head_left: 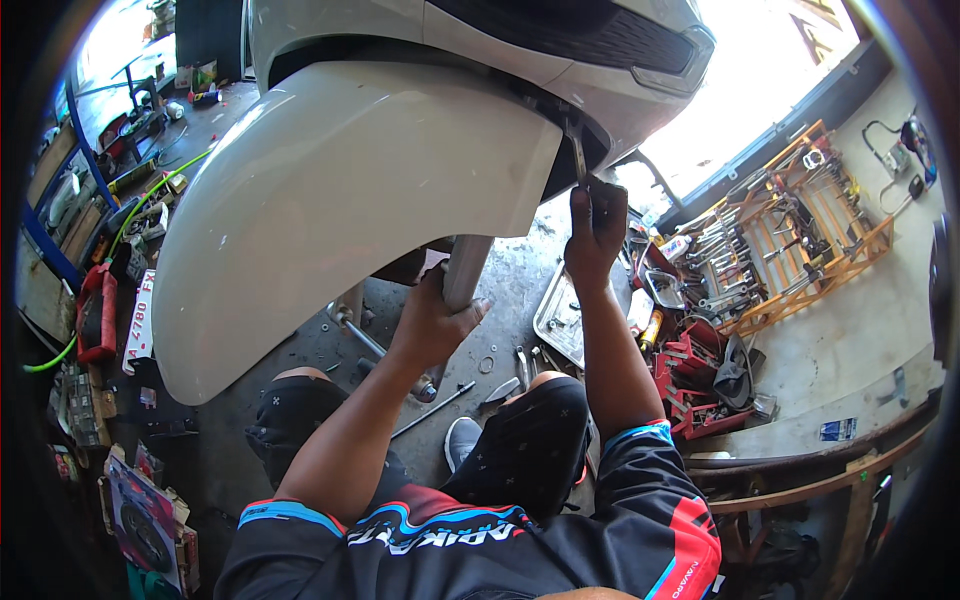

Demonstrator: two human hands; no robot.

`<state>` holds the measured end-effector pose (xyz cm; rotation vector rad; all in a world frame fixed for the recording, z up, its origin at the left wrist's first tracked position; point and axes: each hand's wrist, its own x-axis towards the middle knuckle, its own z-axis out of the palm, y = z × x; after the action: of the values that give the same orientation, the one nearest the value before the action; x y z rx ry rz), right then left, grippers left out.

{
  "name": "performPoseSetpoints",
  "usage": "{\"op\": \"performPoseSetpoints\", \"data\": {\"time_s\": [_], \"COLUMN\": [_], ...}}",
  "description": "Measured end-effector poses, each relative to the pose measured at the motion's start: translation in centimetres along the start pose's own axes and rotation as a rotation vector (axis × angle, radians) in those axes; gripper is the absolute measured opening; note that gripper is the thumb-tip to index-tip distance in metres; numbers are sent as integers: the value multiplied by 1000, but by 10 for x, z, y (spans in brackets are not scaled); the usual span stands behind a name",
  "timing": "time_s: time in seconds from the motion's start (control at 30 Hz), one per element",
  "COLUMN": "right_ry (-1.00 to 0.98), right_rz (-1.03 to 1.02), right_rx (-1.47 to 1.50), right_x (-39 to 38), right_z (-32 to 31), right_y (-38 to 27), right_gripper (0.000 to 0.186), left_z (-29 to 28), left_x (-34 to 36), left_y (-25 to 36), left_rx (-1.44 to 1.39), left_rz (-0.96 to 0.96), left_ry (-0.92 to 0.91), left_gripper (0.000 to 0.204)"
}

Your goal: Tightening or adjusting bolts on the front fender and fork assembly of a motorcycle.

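A large pale grey fender (350,170) fills the middle left, its far edge tucked under the white front bodywork (590,90) of a vehicle. Below the fender's lower edge, my left hand (437,315) is wrapped round a light-coloured fork tube (467,270). My right hand (597,225) is closed on the handle of a wrench (577,150) and points it up beside the fender's right corner. The wrench's far end reaches into a dark gap under the bodywork; what it touches there is hidden. A metal axle (362,335) shows beside my left forearm.
A tray (560,315), loose tools and a long rod (435,409) lie on the floor near my knees. To the right are a red toolbox (690,370) and a wooden rack (795,235) of wrenches. A green hose (145,203) and clutter line the left.
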<state>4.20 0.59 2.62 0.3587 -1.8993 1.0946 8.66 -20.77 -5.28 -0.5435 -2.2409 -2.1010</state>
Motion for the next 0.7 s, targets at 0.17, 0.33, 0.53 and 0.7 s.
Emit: {"op": "performPoseSetpoints", "data": {"time_s": [0.17, 0.33, 0.53, 0.7], "right_ry": [44, 65, 46, 40], "right_rz": [51, 20, 6, 8], "right_rx": [-14, 45, 81, 109], "right_x": [-9, -11, -2, 8], "right_z": [8, 14, 16, 14], "right_y": [0, 1, 12, 19], "right_gripper": [20, 14, 14, 20], "left_z": [0, 0, 1, 2], "left_x": [-1, 0, 1, 1], "left_y": [2, -5, -6, -4], "left_rx": [-11, -11, 8, 1], "left_rz": [-16, -20, 5, -31], "left_ry": [-4, -16, -1, -16], "left_gripper": [49, 48, 49, 49]}}
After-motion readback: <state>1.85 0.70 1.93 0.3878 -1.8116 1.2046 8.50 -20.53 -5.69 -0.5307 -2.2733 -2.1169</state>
